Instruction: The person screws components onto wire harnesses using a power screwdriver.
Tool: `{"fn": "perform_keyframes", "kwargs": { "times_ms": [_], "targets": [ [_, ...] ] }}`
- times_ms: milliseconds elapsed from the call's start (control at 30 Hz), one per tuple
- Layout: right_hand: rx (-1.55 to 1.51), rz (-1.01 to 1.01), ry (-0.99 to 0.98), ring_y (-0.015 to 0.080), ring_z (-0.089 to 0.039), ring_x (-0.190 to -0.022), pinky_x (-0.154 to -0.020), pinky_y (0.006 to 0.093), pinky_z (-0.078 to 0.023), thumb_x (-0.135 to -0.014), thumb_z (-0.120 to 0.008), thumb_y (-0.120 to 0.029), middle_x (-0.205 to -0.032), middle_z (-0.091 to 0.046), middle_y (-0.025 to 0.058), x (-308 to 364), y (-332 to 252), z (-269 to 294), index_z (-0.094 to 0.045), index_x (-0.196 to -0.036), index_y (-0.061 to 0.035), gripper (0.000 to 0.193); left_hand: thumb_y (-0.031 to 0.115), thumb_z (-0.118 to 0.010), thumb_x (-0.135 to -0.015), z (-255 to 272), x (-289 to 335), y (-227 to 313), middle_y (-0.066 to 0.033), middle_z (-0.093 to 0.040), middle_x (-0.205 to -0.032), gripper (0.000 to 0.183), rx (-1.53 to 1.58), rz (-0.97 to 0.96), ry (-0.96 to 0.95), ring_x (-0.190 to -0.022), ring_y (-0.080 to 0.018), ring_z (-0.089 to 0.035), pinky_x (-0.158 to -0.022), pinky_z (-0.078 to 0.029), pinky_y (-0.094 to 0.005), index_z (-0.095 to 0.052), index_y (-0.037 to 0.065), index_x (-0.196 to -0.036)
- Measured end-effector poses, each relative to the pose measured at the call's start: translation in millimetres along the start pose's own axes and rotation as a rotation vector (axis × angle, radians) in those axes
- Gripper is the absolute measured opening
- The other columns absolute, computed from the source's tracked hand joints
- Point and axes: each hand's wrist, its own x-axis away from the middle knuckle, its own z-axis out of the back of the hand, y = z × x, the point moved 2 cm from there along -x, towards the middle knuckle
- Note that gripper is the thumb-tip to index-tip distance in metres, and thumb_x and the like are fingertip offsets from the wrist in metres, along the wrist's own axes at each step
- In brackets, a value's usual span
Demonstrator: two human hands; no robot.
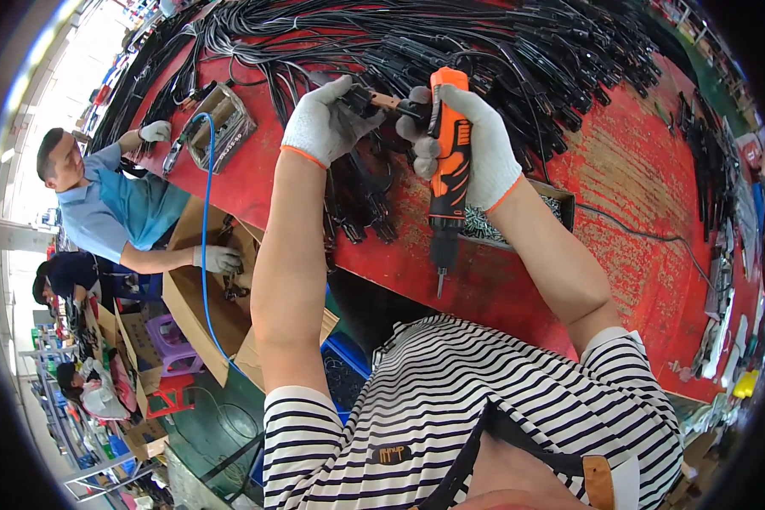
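Note:
My right hand [483, 140], in a white glove with grey fingertips, is wrapped round an orange and black cordless screwdriver [450, 161]. Its bit points back toward my body. A black cable part with a copper-coloured piece [384, 100] sits in the closed fingers of my gloved left hand [327, 119]. The copper piece reaches across to the fingertips of my right hand; whether they touch it I cannot tell. Both hands are over the red table [629, 187]. More black cable parts [357, 200] lie beneath them.
Black cables [263, 51] and handles [518, 64] are heaped along the far side. A box of screws [567, 206] sits under my right forearm. At left are a grey parts bin [229, 127], a blue hose [208, 195], a cardboard box [187, 289] and a co-worker [102, 204] with gloved hands.

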Motion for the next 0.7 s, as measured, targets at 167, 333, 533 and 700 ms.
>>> {"fn": "perform_keyframes", "kwargs": {
  "times_ms": [167, 333, 533, 700],
  "targets": [
    [-0.042, 0.029, 0.023, 0.0131, -0.058, -0.06, -0.061, 0.0303, -0.052, -0.098, -0.064, -0.042, -0.104, -0.066, 0.0222, 0, 8, -14, -0.062, -0.114, -0.0111, 0.035, 0.022, -0.056, -0.107, 10, -11, 6, -0.0107, -0.07, -0.094, 0.02, 0.114, -0.092, 0.139, -0.091, -0.0315, -0.07, -0.091, -0.057, -0.0582, -0.062, 0.003, -0.1],
    [-0.044, -0.009, -0.046, 0.0181, -0.064, -0.061, -0.061, 0.0365, -0.054, -0.096, -0.066, -0.039, -0.092, -0.069, 0.0163, 1, 10, -10, -0.059, -0.11, -0.0123, 0.03, 0.033, -0.074, -0.098, 23, -19, 7, -0.0062, -0.07, -0.083, 0.029, 0.124, -0.132, 0.367, -0.073, -0.023, -0.07, -0.063, -0.062, -0.0379, -0.064, 0.009, -0.088],
    [0.102, -0.035, 0.058, 0.0186, -0.065, -0.059, -0.056, 0.0362, -0.052, -0.096, -0.063, -0.038, -0.099, -0.071, 0.0168, 11, 16, -15, -0.063, -0.112, -0.0132, 0.029, 0.034, -0.075, -0.097, 4, -14, -10, -0.0005, -0.065, -0.075, 0.028, 0.135, -0.07, 0.463, -0.065, -0.0185, -0.063, -0.051, -0.051, -0.0285, -0.063, 0.013, -0.084],
    [0.123, -0.015, 0.063, 0.0197, -0.066, -0.058, -0.056, 0.0373, -0.052, -0.095, -0.064, -0.038, -0.098, -0.071, 0.0162, 8, 17, -12, -0.063, -0.113, -0.0126, 0.031, 0.028, -0.071, -0.1, 9, -8, -18, -0.0047, -0.072, -0.085, 0.021, 0.069, 0.034, 0.131, -0.074, -0.0213, -0.07, -0.064, -0.062, -0.0381, -0.067, 0.008, -0.093]
  ]
}}
